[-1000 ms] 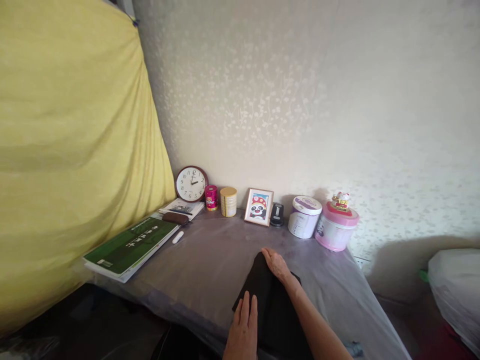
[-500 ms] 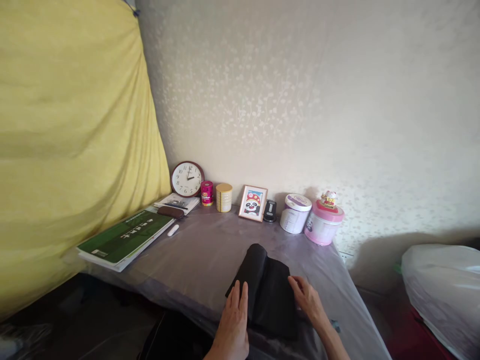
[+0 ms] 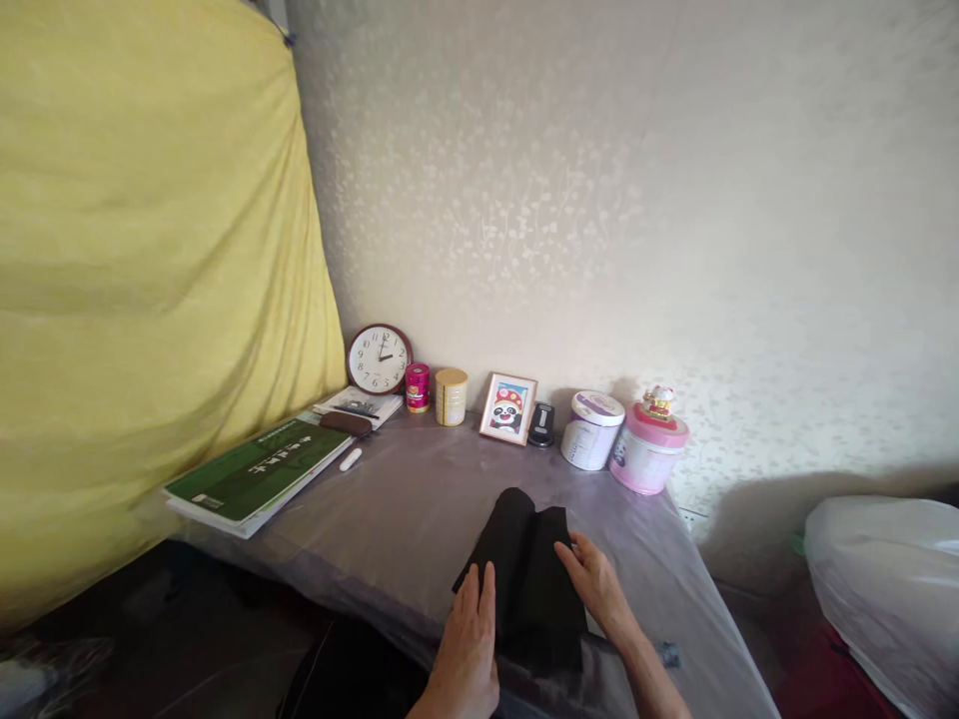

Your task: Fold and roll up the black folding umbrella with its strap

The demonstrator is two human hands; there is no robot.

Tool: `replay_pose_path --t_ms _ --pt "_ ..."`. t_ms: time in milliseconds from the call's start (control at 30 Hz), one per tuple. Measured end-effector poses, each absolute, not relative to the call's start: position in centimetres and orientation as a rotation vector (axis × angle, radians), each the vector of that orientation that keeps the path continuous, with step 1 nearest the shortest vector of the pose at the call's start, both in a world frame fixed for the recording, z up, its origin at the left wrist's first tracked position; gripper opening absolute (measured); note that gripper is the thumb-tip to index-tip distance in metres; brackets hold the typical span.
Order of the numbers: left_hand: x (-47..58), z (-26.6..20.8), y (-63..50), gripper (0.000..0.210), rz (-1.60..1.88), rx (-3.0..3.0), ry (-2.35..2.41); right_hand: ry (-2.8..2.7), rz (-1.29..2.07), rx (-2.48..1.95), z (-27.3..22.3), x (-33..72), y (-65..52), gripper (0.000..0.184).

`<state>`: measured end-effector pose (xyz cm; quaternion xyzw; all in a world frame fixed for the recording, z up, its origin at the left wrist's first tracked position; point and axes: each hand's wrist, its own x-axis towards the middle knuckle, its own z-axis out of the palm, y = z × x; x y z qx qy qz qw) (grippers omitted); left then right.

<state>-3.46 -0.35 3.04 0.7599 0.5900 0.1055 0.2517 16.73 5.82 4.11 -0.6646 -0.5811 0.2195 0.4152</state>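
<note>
Black cloth lies on the worktop in the head view, near the front edge. A long dip runs down it, with a soft hump on the left of the dip. The left grip is laid flat on the left part, its fingers straight and side by side, not curled round anything I can see. Its thumb is hard to make out. The right grip is at the right edge, fingers a bit bent and touching the cloth. I cannot tell if that edge is pinched.

To do this bit well, I think the left grip should press softly, so the cloth does not slide. The right grip should work along its edge a little at a time, keeping that side straight. The hump looks like it could crease, so slow, smooth strokes seem better than quick tugs. It is good to watch the front edge too, as the cloth could slip there. The picture frame and the white tub stand well apart from the cloth, near the wall
</note>
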Motion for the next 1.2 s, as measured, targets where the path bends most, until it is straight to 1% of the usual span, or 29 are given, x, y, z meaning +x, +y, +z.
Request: replay_pose_path --t_ms 67,167,333,533,700,800,967,1067,1133,1200 --pt "-3.5 2.9 -0.3 0.094 0.289 2.073 1.604 -1.467 0.589 -1.639 5.1 15.9 6.0 0.037" --pt "-3.4 3.2 -0.2 0.092 0.275 2.073 1.608 -1.471 0.738 -1.582 6.4 14.5 6.3 0.042" --pt "-3.2 3.7 -0.2 0.092 0.224 2.080 1.631 -1.447 0.774 -1.530 7.3 12.0 7.7 0.040" --pt "-3.3 1.9 0.3 0.090 0.274 2.128 1.630 -1.381 0.876 -1.474 5.4 8.7 10.4 0.036" --pt "-3.5 0.3 0.6 0.090 0.378 2.146 1.638 -1.440 0.885 -1.568 3.2 6.9 11.8 0.029" --pt "-4.0 0.0 0.6 0.082 0.390 2.170 1.640 -1.501 0.896 -1.641 2.7 6.5 12.0 0.028" --pt "-5.4 0.0 -0.1 0.068 0.300 2.178 1.680 -1.628 0.899 -1.691 3.0 6.4 12.0 0.028" --pt "-5.7 0.6 -0.6 0.059 0.463 2.243 1.746 -1.666 0.916 -1.672 3.3 6.3 11.8 0.027" --pt "-5.4 1.2 -0.6 0.052 0.546 2.313 1.687 -1.705 0.957 -1.641 3.5 6.1 11.6 0.023" --pt "-5.0 1.5 -0.3 0.052 0.582 2.375 1.590 -1.762 0.994 -1.577 3.6 6.0 11.4 0.018"
